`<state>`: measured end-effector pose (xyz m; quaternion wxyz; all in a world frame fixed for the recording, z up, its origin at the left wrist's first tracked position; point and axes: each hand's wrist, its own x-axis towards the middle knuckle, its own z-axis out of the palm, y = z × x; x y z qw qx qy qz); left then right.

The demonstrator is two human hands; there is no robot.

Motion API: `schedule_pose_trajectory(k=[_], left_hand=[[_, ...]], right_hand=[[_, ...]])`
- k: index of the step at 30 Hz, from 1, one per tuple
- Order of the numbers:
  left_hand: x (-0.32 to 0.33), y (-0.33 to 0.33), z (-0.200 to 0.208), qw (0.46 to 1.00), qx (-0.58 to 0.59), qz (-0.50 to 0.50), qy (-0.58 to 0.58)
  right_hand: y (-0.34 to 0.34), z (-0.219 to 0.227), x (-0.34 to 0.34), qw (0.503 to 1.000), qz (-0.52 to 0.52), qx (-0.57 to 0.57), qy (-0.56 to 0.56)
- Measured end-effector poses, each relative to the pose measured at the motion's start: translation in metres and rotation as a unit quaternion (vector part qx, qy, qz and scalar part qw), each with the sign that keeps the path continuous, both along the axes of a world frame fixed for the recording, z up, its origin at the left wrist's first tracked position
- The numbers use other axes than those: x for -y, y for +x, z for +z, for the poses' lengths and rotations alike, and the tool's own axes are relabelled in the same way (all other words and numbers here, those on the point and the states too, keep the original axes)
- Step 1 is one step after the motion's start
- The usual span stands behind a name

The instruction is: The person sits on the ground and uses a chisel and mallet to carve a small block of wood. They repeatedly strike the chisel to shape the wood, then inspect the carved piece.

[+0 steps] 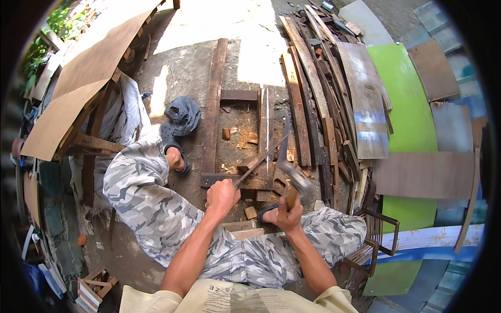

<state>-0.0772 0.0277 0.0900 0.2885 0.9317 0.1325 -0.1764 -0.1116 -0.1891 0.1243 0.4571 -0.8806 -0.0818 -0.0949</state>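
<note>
My left hand (223, 196) is closed round the near end of a long, thin, dark metal bar (261, 161), which slants up to the right over the wooden frame. In my right hand (290, 214) is a hammer (297, 180), its wooden handle gripped and its metal head blurred. Just beyond the hammer is a bluish blade (285, 138), with a wooden handle-like piece (279, 181) near its lower end; whether they join is unclear. Between my legs lies the wooden frame (213, 112), made of dark planks, with a small block (226, 134) inside it.
Long boards (313, 78) are piled at right beside sheets and a green panel (402, 99). A metal-framed rack (373, 240) stands by my right knee. Brown panels (99, 57) lean at left. My sandalled foot (175, 159) is near the frame, beside a dark cloth (182, 115).
</note>
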Motion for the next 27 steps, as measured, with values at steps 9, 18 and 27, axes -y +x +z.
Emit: schedule_pose_trajectory(k=[9, 18, 27], left_hand=[[-0.004, 0.010, 0.008, 0.998, -0.064, 0.001, -0.011], [-0.006, 0.008, 0.002, 0.999, -0.041, 0.001, -0.028], [-0.005, 0.011, 0.002, 0.999, -0.039, -0.011, -0.026]], right_hand=[[0.014, 0.033, -0.017, 0.988, -0.016, -0.152, -0.010], [0.031, 0.073, -0.009, 0.991, -0.028, -0.121, 0.046], [0.025, 0.003, -0.001, 0.980, -0.031, -0.165, -0.109]])
